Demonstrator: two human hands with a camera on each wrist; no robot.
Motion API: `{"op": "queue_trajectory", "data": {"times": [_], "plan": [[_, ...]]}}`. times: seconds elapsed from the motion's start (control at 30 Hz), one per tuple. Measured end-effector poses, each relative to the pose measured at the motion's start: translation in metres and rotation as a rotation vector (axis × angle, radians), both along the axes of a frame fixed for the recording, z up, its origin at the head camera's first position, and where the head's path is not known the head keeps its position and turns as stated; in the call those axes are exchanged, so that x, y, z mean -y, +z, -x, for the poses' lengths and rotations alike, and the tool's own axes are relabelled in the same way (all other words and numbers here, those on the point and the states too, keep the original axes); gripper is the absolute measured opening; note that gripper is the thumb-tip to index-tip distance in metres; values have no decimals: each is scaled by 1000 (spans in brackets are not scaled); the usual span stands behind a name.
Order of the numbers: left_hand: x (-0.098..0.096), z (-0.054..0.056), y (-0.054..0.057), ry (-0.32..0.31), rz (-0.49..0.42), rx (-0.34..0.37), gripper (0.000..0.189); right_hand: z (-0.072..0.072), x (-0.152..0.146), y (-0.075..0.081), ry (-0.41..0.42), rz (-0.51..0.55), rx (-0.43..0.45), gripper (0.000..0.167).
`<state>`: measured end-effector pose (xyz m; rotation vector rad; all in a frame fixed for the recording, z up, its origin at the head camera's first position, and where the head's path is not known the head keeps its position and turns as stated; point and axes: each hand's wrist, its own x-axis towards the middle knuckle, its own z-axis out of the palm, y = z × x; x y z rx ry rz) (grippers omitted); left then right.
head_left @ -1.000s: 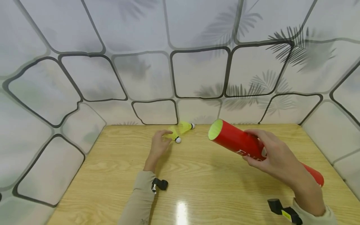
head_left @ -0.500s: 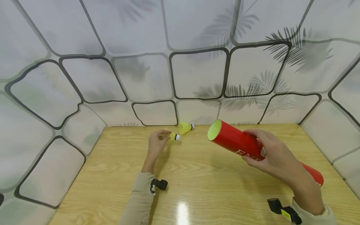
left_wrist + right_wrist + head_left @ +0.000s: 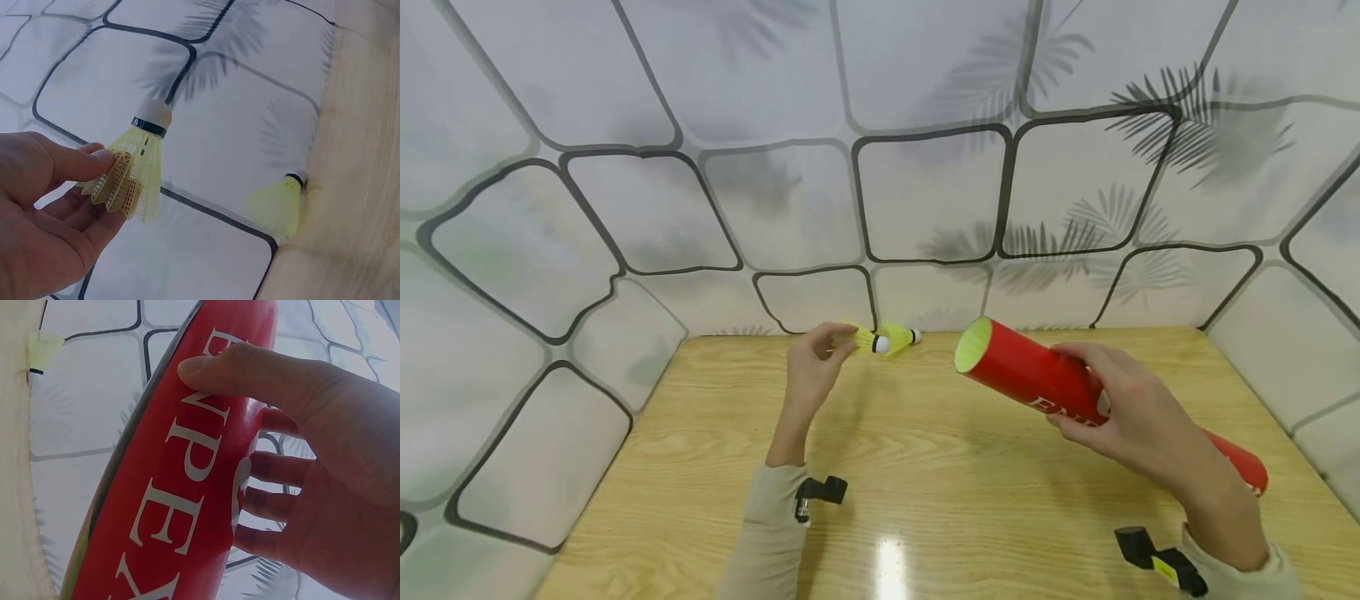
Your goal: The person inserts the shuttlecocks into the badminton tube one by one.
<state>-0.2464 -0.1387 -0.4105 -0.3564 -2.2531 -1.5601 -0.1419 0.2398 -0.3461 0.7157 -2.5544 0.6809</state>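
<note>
A yellow shuttlecock with a white cork and a black band is pinched at its skirt by my left hand. In the head view its cork points right. A second yellow shuttlecock lies at the back of the table, against the wall; the left wrist view shows this other shuttlecock too. My right hand grips a red tube with white lettering. Its open end, pale green inside, tilts up toward the left. From the head view the hand and wrist cover part of the tube's middle.
The light wood table ends at a wall with a stone-outline and leaf pattern, which also rises on both sides. Each wrist carries a small black camera, the left camera and the right camera.
My left hand has taken hold of the nearer shuttlecock and lifted it off the table, its cork turning to point right. The right hand and the red tube stay almost still.
</note>
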Motion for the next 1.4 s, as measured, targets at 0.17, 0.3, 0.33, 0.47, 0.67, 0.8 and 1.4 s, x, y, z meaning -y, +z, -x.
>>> {"op": "queue_trajectory", "data": {"times": [0.17,0.3,0.33,0.47,0.67,0.8,1.4], "plan": [[-3,-14,21,-62,-35,-86,18,0,1,1,-1,-5,-3,77],[-6,-25,35,-127,-91,-119,18,0,2,1,3,-9,5,77],[-7,-28,38,-134,-99,-125,18,0,2,1,4,-10,9,77],[-11,-40,49,-156,-111,-163,19,0,4,2,6,-14,16,77],[-20,-54,61,-187,-87,-252,20,-1,6,2,9,-13,12,77],[-28,-61,66,-208,-87,-285,20,-1,8,3,20,-14,0,76],[-67,-75,60,-283,11,-430,25,-6,21,1,34,-27,33,76]]}}
